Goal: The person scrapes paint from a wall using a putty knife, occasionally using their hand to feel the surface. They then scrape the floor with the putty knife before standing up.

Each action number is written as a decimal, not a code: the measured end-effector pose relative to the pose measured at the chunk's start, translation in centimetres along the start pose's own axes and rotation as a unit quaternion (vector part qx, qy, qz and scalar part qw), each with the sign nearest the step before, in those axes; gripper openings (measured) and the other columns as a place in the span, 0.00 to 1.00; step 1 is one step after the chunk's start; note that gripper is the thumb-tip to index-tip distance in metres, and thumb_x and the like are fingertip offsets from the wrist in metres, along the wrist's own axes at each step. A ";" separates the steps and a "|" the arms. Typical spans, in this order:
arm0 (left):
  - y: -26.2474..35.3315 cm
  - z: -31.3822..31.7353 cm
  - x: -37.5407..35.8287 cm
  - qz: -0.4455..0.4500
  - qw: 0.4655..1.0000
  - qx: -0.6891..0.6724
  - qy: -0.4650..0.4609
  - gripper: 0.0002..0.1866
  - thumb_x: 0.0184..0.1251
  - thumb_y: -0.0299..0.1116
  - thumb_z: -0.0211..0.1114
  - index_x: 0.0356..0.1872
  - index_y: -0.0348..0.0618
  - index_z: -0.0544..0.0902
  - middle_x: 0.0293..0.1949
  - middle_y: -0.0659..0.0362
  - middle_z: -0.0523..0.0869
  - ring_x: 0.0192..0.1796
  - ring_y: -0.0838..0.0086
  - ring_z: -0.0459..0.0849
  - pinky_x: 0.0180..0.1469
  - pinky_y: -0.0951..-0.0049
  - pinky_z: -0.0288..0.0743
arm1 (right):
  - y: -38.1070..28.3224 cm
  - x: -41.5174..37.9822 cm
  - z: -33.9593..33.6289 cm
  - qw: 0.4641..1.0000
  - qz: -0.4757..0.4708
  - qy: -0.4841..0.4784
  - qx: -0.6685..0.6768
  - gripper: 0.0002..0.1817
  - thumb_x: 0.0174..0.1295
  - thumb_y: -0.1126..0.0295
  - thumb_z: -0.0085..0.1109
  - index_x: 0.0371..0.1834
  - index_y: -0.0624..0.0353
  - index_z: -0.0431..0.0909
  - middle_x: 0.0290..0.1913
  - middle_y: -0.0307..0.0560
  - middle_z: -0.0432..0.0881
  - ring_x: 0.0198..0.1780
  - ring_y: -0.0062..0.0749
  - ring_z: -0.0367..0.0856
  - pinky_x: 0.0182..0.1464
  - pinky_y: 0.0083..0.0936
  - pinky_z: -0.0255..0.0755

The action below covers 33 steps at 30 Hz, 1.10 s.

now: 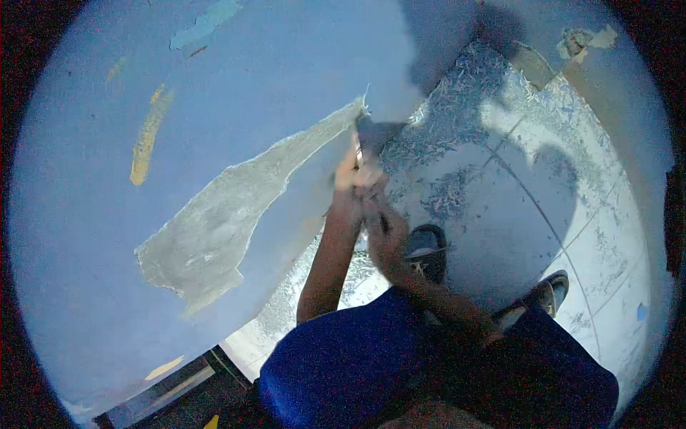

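scraper (pixel 358 151) in both raised hands

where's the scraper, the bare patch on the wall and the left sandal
scraper (pixel 359 154), head view, on its upper end above the hands
bare patch (pixel 214 229), head view, middle of the grey scraped area
left sandal (pixel 426 250), head view, on its dark top strap

Matt blue painted wall (pixel 107 236) shows a rough grey bare patch (pixel 214 229); pale tiled floor (pixel 514 214) looks smooth, littered with paint flakes (pixel 450 107).
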<state>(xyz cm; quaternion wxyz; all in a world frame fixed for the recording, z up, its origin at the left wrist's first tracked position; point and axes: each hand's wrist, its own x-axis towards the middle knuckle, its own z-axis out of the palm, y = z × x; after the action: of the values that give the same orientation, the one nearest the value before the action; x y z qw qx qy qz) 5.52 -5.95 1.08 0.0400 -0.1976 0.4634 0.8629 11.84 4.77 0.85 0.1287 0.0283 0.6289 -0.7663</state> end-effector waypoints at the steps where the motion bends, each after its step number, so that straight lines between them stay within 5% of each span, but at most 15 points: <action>1: 0.1 0.4 1.8 -0.005 0.996 -0.056 -0.062 0.14 0.73 0.43 0.41 0.32 0.48 0.70 0.13 0.66 0.68 0.10 0.82 0.63 0.15 0.79 0.61 | 0.1 1.1 -0.1 0.999 0.007 0.015 0.035 0.15 0.65 0.66 0.49 0.43 0.69 0.75 0.18 0.42 0.70 0.22 0.16 0.63 0.23 0.19 0.60; 2: -0.3 0.7 2.3 -0.014 0.986 -0.114 -0.118 0.13 0.72 0.43 0.42 0.33 0.47 0.70 0.13 0.65 0.69 0.10 0.82 0.63 0.15 0.79 0.61 | -0.1 1.6 0.0 0.997 0.022 0.031 0.069 0.15 0.65 0.66 0.49 0.43 0.70 0.75 0.18 0.43 0.70 0.22 0.16 0.63 0.24 0.19 0.60; 3: -0.4 2.4 1.7 0.031 0.998 -0.045 0.032 0.10 0.71 0.39 0.44 0.35 0.46 0.69 0.14 0.65 0.68 0.10 0.81 0.62 0.15 0.79 0.59 | -1.3 1.8 -0.1 0.997 0.034 0.042 0.056 0.16 0.65 0.65 0.49 0.43 0.70 0.75 0.19 0.41 0.71 0.23 0.15 0.63 0.24 0.18 0.61; 6: 0.1 0.9 1.7 -0.062 0.966 -0.225 -0.114 0.22 0.74 0.48 0.32 0.28 0.48 0.71 0.07 0.70 0.61 0.05 0.81 0.55 0.12 0.80 0.49 | -0.3 1.0 0.3 0.999 0.016 0.027 -0.002 0.16 0.65 0.65 0.49 0.43 0.70 0.75 0.20 0.41 0.71 0.24 0.15 0.63 0.25 0.18 0.62; 9: -0.7 -1.0 0.5 -0.005 0.993 -0.112 -0.043 0.23 0.74 0.48 0.32 0.30 0.47 0.72 0.07 0.70 0.63 0.05 0.82 0.56 0.10 0.80 0.49 | -0.6 -0.2 0.5 1.000 0.004 0.019 0.000 0.17 0.65 0.63 0.51 0.46 0.69 0.74 0.19 0.42 0.71 0.23 0.16 0.63 0.24 0.20 0.62; 15: -0.4 0.3 2.7 -0.024 0.976 -0.164 -0.142 0.22 0.74 0.47 0.32 0.30 0.48 0.73 0.08 0.69 0.63 0.05 0.81 0.56 0.08 0.78 0.49 | -0.5 1.6 0.3 0.999 0.007 0.037 0.021 0.15 0.65 0.65 0.50 0.45 0.67 0.75 0.19 0.40 0.71 0.23 0.14 0.63 0.23 0.18 0.59; 16: -0.3 0.1 2.5 -0.043 0.971 -0.190 -0.138 0.22 0.74 0.46 0.32 0.29 0.48 0.73 0.08 0.69 0.63 0.04 0.81 0.56 0.08 0.78 0.49 | -0.4 1.0 0.2 0.999 0.033 0.019 0.015 0.15 0.65 0.65 0.50 0.45 0.67 0.76 0.20 0.47 0.73 0.24 0.17 0.67 0.25 0.22 0.62; 18: -1.1 -1.8 1.8 0.013 0.999 -0.030 -0.010 0.22 0.74 0.46 0.33 0.28 0.48 0.73 0.08 0.70 0.63 0.05 0.82 0.56 0.09 0.79 0.49 | -0.8 0.2 0.0 0.997 0.072 -0.015 0.007 0.16 0.64 0.64 0.50 0.45 0.68 0.76 0.23 0.60 0.77 0.26 0.22 0.74 0.28 0.29 0.68; 20: -1.3 -1.7 1.7 0.030 0.999 0.031 0.031 0.21 0.74 0.45 0.33 0.27 0.48 0.72 0.08 0.70 0.63 0.05 0.82 0.56 0.09 0.80 0.49 | -1.8 0.3 0.1 0.998 0.047 0.007 0.049 0.16 0.64 0.64 0.50 0.45 0.67 0.76 0.22 0.51 0.75 0.25 0.18 0.70 0.27 0.24 0.65; 22: -0.7 -0.3 2.7 0.020 0.995 -0.032 -0.088 0.20 0.74 0.45 0.34 0.27 0.48 0.70 0.09 0.71 0.63 0.05 0.83 0.56 0.10 0.81 0.49 | -0.6 1.1 0.5 0.998 0.022 0.041 0.052 0.14 0.65 0.65 0.50 0.44 0.66 0.77 0.19 0.35 0.69 0.22 0.14 0.62 0.22 0.17 0.58; 23: -0.6 0.0 3.3 0.009 0.981 -0.075 -0.179 0.19 0.74 0.44 0.35 0.27 0.48 0.69 0.09 0.71 0.63 0.06 0.84 0.56 0.11 0.82 0.49 | -1.1 1.5 0.3 0.995 0.070 0.048 0.054 0.14 0.66 0.65 0.49 0.44 0.66 0.76 0.19 0.33 0.69 0.22 0.13 0.61 0.23 0.16 0.57; 26: 0.2 1.6 1.9 -0.024 0.987 -0.145 -0.070 0.19 0.74 0.45 0.35 0.28 0.48 0.69 0.09 0.70 0.62 0.06 0.84 0.56 0.11 0.82 0.48 | -0.9 1.6 0.5 0.993 0.040 0.036 0.100 0.15 0.66 0.65 0.49 0.46 0.67 0.75 0.19 0.34 0.69 0.22 0.13 0.61 0.22 0.16 0.57; 27: 0.1 1.5 1.8 -0.036 0.975 -0.192 -0.103 0.20 0.74 0.46 0.35 0.28 0.48 0.69 0.09 0.70 0.63 0.06 0.84 0.56 0.11 0.81 0.48 | -1.2 1.3 0.5 0.994 0.050 0.048 0.079 0.15 0.66 0.66 0.49 0.46 0.67 0.75 0.19 0.35 0.70 0.22 0.12 0.61 0.22 0.16 0.57; 33: -0.8 0.2 2.5 0.001 0.993 -0.084 -0.083 0.20 0.74 0.47 0.35 0.27 0.49 0.70 0.09 0.70 0.64 0.05 0.83 0.57 0.11 0.80 0.49 | -0.8 1.4 0.3 0.996 0.037 0.037 0.067 0.15 0.66 0.65 0.49 0.46 0.67 0.76 0.18 0.34 0.69 0.21 0.13 0.61 0.22 0.16 0.57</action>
<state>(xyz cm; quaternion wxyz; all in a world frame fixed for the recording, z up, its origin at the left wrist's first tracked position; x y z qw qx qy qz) 3.39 -5.67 -0.38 0.0610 -0.1278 0.3842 0.9123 10.34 4.43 1.34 0.1315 0.0882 0.5789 -0.7999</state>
